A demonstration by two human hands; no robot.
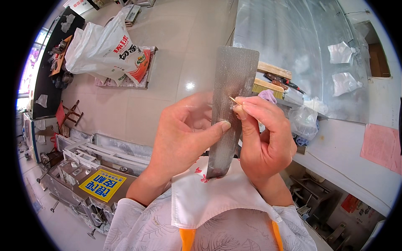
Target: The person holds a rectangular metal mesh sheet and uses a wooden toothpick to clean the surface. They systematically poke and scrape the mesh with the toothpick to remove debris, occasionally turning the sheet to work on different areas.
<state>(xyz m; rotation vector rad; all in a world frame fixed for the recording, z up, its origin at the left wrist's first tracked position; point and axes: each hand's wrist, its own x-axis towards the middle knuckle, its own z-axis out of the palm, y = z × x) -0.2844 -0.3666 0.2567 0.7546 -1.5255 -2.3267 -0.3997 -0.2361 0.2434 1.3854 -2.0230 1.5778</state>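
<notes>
Here, one long perforated metal strip (pixel 229 113) is held upright in front of the chest, gripped by the left hand (pixel 184 134) with its thumb across it. One thin wooden pick (pixel 233 100) is pinched in the closed right hand (pixel 264 138) against the strip.

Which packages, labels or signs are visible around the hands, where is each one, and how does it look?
Large white sack: on the floor, upper left; bulging, with red and black print and an orange-red corner.
Yellow label: on a grey machine, lower left; rectangular, with blue characters.
Pink sheet: on the white surface at the right edge; plain rectangle.
Clear plastic bags: on the metal sheet, upper right; crumpled.
</notes>
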